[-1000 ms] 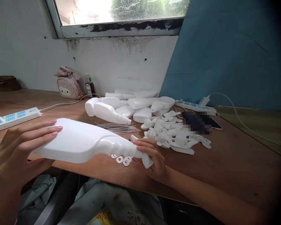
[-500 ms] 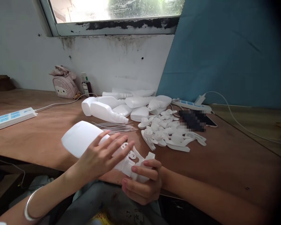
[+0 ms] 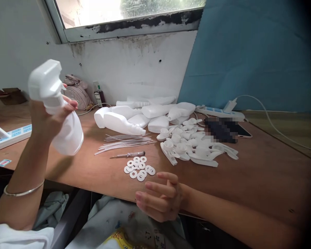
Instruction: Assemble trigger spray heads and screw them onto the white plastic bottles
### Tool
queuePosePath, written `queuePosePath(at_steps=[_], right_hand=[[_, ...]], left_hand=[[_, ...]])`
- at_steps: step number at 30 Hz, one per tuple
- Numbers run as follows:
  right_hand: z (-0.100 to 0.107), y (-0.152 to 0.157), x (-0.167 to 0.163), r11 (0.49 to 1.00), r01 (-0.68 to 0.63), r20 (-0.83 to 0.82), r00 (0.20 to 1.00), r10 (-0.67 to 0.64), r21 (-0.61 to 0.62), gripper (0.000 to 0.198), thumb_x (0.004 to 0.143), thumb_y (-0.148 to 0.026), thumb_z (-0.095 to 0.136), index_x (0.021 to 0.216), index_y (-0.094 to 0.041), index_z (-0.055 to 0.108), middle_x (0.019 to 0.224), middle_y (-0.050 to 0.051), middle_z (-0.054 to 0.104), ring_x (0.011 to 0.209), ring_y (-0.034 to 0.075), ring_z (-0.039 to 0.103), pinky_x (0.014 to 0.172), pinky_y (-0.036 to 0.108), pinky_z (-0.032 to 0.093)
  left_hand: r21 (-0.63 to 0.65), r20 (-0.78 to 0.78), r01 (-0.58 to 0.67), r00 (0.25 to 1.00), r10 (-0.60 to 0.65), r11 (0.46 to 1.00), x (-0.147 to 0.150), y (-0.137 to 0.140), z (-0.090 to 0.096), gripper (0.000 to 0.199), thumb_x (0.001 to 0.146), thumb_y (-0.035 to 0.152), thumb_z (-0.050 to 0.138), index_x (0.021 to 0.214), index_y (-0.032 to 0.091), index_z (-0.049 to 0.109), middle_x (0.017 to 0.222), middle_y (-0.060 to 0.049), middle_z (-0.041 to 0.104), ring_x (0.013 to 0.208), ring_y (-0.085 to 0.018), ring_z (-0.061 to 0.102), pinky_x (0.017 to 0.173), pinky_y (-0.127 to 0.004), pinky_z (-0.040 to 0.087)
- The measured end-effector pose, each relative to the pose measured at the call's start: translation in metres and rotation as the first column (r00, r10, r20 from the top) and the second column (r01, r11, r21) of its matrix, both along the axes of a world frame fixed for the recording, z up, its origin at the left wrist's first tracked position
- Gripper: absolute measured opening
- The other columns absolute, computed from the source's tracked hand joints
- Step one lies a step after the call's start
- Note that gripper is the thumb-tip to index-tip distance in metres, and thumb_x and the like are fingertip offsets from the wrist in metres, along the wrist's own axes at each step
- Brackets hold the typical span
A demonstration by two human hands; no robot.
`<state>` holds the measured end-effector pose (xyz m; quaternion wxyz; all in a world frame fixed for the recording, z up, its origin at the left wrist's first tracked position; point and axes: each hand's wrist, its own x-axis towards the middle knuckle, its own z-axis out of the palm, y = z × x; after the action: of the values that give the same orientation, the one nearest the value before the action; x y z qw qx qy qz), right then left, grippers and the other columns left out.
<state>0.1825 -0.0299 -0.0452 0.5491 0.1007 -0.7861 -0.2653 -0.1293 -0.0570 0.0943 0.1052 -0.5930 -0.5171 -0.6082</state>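
Note:
My left hand (image 3: 48, 119) is wrapped around the neck of a white spray bottle (image 3: 69, 133), raised at the left above the table. Its trigger head (image 3: 45, 81) sits on top, and the bottle leans, base toward the right. My right hand (image 3: 162, 197) holds nothing; its fingers are apart and curled a little at the table's front edge. Just beyond it lie several white ring washers (image 3: 141, 166) in a loose pile. Behind them are a small screwdriver (image 3: 128, 155) and a bundle of thin white tubes (image 3: 126, 141).
White bottles (image 3: 124, 122) lie heaped near the wall, beside a pile of spray-head parts (image 3: 181, 148). A phone (image 3: 243, 131), power strips (image 3: 20, 131) (image 3: 220, 113), a pink bag (image 3: 76, 97) and a small dark bottle (image 3: 99, 95) stand or lie around the table.
The spray bottle has gone from between both hands to the upper left in my left hand, turned head up. My right hand has let go of the trigger head and stays in place.

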Motion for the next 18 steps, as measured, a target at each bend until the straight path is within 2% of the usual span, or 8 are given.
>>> queuePosePath(at_steps=[4,7,10,15,18], right_hand=[[0.005,0.0,-0.001,0.999,0.029,0.044,0.999,-0.028,-0.044,0.007,0.073,-0.031,0.063,0.079,-0.035,0.062,0.114,-0.015,0.058,0.11,0.01,0.048,0.091,0.028,0.044],[0.004,-0.001,-0.003,0.997,0.019,0.057,0.998,-0.015,-0.07,0.007,0.075,-0.026,0.062,0.081,-0.028,0.064,0.115,-0.009,0.059,0.107,0.01,0.05,0.098,0.032,0.04],[0.004,-0.001,-0.004,0.993,0.015,0.074,0.997,-0.006,-0.121,0.006,0.077,-0.021,0.061,0.08,-0.024,0.065,0.113,-0.006,0.061,0.106,0.01,0.052,0.101,0.033,0.038],[0.008,-0.003,-0.004,0.982,-0.004,0.079,0.997,0.019,-0.187,0.007,0.078,-0.017,0.06,0.076,-0.022,0.065,0.106,-0.005,0.065,0.102,0.01,0.054,0.102,0.032,0.037],[0.008,-0.004,-0.004,0.975,-0.012,0.093,0.995,0.034,-0.221,0.007,0.076,-0.015,0.061,0.075,-0.02,0.065,0.1,-0.004,0.068,0.1,0.011,0.054,0.102,0.033,0.037]], left_hand=[[0.009,0.134,-0.053,0.99,0.051,0.999,-0.023,0.02,0.004,0.031,0.064,0.024,0.07,0.086,0.008,0.057,0.059,0.007,0.051,0.051,-0.011,0.058,0.055,-0.025,0.048],[0.001,0.184,-0.085,0.979,0.083,0.996,-0.034,0.035,-0.005,0.018,0.062,0.02,0.066,0.073,0.011,0.056,0.057,0.004,0.052,0.052,-0.013,0.06,0.054,-0.026,0.048],[-0.045,0.249,-0.074,0.965,0.083,0.996,-0.042,0.045,-0.013,0.013,0.06,0.018,0.065,0.064,0.012,0.054,0.055,0.002,0.053,0.052,-0.016,0.061,0.051,-0.026,0.047],[-0.08,0.409,0.016,0.912,0.018,0.997,-0.052,0.049,-0.014,0.025,0.059,0.02,0.063,0.082,0.013,0.055,0.053,0.004,0.052,0.051,-0.018,0.061,0.045,-0.026,0.043],[-0.126,0.43,0.073,0.903,-0.012,0.989,-0.054,0.046,-0.013,0.024,0.06,0.019,0.062,0.081,0.013,0.052,0.053,0.003,0.054,0.05,-0.017,0.06,0.046,-0.026,0.042]])
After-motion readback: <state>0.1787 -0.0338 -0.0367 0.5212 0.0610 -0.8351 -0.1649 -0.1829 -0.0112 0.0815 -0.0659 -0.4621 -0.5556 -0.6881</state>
